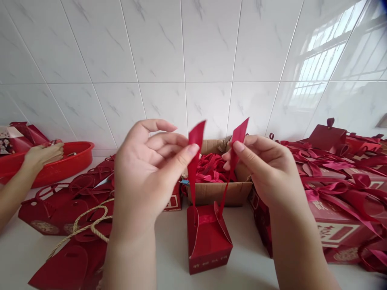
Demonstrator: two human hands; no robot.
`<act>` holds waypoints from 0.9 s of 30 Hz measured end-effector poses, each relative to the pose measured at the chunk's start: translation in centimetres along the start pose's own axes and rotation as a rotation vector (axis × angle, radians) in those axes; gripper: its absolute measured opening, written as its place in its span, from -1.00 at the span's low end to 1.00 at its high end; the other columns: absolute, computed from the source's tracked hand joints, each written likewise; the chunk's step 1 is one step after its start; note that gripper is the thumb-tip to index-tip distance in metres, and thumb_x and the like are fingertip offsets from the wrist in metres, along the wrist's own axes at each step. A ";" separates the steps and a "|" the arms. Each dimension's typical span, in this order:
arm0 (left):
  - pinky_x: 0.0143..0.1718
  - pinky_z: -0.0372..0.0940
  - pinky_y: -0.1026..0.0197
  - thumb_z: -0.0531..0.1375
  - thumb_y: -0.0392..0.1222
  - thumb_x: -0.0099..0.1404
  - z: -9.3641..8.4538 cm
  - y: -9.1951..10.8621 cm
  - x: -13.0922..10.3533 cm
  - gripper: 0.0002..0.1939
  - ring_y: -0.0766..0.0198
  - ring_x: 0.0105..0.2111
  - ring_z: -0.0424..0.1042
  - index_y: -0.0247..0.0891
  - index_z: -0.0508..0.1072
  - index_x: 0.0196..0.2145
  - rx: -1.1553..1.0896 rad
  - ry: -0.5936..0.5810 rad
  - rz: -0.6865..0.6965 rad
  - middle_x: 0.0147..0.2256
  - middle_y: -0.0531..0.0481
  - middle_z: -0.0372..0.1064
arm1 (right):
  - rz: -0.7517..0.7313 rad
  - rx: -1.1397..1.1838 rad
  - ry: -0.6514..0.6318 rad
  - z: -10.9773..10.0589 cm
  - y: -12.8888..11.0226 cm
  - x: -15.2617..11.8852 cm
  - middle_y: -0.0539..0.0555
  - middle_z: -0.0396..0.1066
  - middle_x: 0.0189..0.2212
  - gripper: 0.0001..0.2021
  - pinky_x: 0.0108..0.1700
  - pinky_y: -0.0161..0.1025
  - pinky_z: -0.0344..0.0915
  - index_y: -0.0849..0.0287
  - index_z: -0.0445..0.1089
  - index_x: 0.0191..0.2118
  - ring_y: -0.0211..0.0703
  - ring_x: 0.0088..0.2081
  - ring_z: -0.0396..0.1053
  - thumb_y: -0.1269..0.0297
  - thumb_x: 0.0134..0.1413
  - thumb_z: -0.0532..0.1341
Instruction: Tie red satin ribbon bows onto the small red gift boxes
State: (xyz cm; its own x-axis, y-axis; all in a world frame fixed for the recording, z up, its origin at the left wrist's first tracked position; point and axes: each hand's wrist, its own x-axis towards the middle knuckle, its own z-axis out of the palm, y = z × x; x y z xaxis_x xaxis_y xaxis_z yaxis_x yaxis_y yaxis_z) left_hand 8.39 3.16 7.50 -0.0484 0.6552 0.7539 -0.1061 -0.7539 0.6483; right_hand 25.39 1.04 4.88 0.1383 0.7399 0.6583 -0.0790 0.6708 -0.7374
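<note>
My left hand (151, 169) pinches one end of a red ribbon (196, 141) between thumb and fingers. The other end is pinched in my right hand (263, 165), at about the same height. Both ribbon lengths run down to a small red gift box (210, 237) on the white table, passing through holes in its curved top flaps. The ribbon crosses flat over the top of the box. Gold lettering shows on its front side. The box stands upright, below and between my hands, and neither hand touches it.
Behind the box, an open cardboard box (223, 195) holds many red ribbons (213, 167). Tied red boxes (338, 217) are piled at right. Red boxes with cords (45, 217) lie at left. Another person's hand (45, 155) reaches over a red basin (75, 157). A tiled wall (208, 48) rises behind.
</note>
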 end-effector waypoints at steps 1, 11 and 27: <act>-0.46 0.46 0.38 0.35 -0.40 0.03 0.2 0.0 -0.2 -0.65 0.34 -0.47 0.52 -0.17 0.38 -0.24 0.006 -0.049 -0.029 -0.46 0.08 0.47 | 0.021 0.008 -0.029 0.2 0.0 -0.1 -0.02 0.49 -0.47 -0.96 -0.38 -0.35 0.42 0.11 0.48 -0.32 -0.29 -0.44 0.44 0.29 0.11 0.28; -0.56 0.43 0.33 0.37 -0.40 0.01 1.0 -0.4 -0.5 -0.54 0.36 -0.55 0.48 -0.12 0.31 -0.18 0.016 -0.196 -0.119 -0.38 0.10 0.43 | 0.061 -0.001 -0.211 0.5 -0.1 -0.3 -0.05 0.32 -0.58 -0.88 -0.57 -0.39 0.25 0.15 0.52 -0.34 -0.35 -0.58 0.24 0.33 0.13 0.22; -0.46 0.46 0.28 0.34 -0.35 0.09 -0.1 -1.1 0.0 -0.83 0.28 -0.46 0.53 -0.18 0.42 -0.49 0.063 -0.294 -0.048 -0.48 0.08 0.47 | 0.188 0.174 -0.185 0.9 1.0 0.4 0.00 0.46 -0.51 -0.84 -0.33 -0.38 0.40 0.17 0.50 -0.41 -0.31 -0.43 0.41 0.22 0.10 0.28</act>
State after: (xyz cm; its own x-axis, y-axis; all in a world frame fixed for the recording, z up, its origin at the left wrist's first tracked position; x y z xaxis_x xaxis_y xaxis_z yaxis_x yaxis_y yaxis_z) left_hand 8.36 4.02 6.80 0.2457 0.6548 0.7147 -0.0388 -0.7301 0.6822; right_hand 24.45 2.01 4.56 -0.0757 0.8377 0.5409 -0.2563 0.5079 -0.8224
